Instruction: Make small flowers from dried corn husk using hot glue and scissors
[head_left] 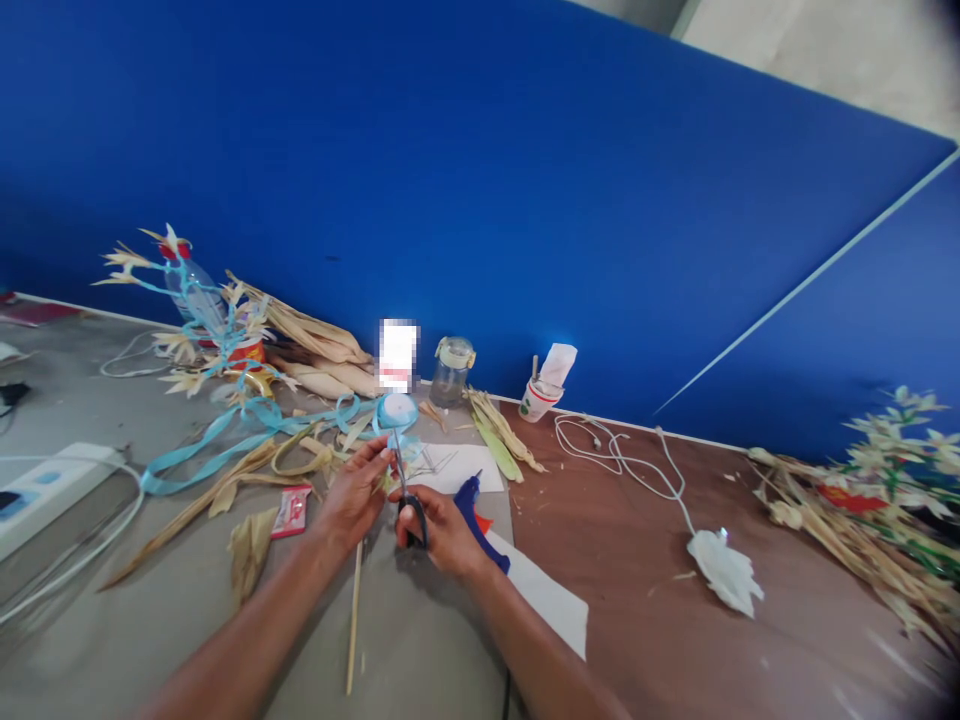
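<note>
My right hand [442,530] is closed around the black handles of a pair of scissors [413,520], whose blades point up and away. Close beside the blades, my left hand [358,492] is pinched shut; what its fingertips hold is too small to make out. A thin pale stick [354,620] runs down from beneath the left hand, and I cannot tell whether that hand grips it. Behind both hands lie a roll of light blue ribbon [396,411] and a white sheet [472,468]. A blue glue gun [478,525] rests just right of my right hand.
Dried corn husks [315,345] and a blue-stemmed husk flower spray [225,335] stand at the back left. A glass jar [451,372] and paper cup [538,398] line the blue partition [480,200]. A white power strip [52,495] lies left; white cable [622,455] curls right.
</note>
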